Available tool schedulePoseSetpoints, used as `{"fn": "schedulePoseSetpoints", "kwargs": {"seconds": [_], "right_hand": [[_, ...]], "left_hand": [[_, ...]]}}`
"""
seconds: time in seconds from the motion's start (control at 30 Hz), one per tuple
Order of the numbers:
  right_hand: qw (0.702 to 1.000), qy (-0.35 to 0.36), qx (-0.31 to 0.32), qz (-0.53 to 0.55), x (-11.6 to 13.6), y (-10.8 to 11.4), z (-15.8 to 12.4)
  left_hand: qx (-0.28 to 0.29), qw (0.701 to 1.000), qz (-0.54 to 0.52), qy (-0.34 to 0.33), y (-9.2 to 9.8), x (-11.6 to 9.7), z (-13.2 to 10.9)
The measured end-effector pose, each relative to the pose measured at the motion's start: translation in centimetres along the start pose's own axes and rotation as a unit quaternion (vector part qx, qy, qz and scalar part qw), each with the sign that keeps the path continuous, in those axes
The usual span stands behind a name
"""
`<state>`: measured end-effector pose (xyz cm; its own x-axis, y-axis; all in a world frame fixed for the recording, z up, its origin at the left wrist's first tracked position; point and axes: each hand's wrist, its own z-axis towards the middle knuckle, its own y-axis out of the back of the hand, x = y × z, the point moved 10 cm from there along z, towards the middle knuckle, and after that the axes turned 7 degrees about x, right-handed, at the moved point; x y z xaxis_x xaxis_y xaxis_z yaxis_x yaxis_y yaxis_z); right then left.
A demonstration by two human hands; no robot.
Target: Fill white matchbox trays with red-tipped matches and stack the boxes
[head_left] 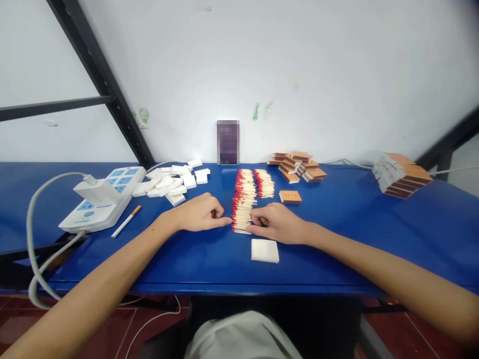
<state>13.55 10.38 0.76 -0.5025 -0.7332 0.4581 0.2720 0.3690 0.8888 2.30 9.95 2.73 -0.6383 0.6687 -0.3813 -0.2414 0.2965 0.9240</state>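
A long row of red-headed matches (pixel 244 199) lies on the blue table, heads to the left. My left hand (pixel 200 213) has curled fingers, and its thumb tip touches the head ends near the front of the row. From the other side, my right hand (pixel 280 223) closes its thumb and forefinger around the bare ends of some front matches; how many is hidden. A white matchbox tray (pixel 265 251) lies just in front of my right hand. Behind that hand are a shorter row of matches (pixel 265 184) and an orange matchbox sleeve (pixel 290 197).
White matchbox trays (pixel 170 180) are heaped at back left, brown-orange sleeves (pixel 297 166) at back right. A block of matchboxes (pixel 402 174) stands far right. A power strip (pixel 108 204) with a plugged-in adapter and a cigarette (pixel 126 221) lie left. A dark, blurred-out rectangle (pixel 228 143) leans against the wall.
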Motion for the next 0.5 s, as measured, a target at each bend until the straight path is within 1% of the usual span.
{"fn": "schedulePoseSetpoints", "kwargs": {"seconds": [0.17,0.37,0.5], "right_hand": [[1.000,-0.001,-0.013,-0.005,0.1,0.2,0.0],[0.999,-0.012,-0.026,-0.042,0.0,-0.1,0.1],[0.999,-0.006,-0.032,-0.044,0.1,-0.1,0.1]], "left_hand": [[0.011,0.999,-0.015,0.029,-0.3,0.9,0.1],[0.011,0.998,-0.050,0.043,-0.7,1.7,0.3],[0.015,0.997,-0.053,0.052,-0.9,2.0,0.2]]}}
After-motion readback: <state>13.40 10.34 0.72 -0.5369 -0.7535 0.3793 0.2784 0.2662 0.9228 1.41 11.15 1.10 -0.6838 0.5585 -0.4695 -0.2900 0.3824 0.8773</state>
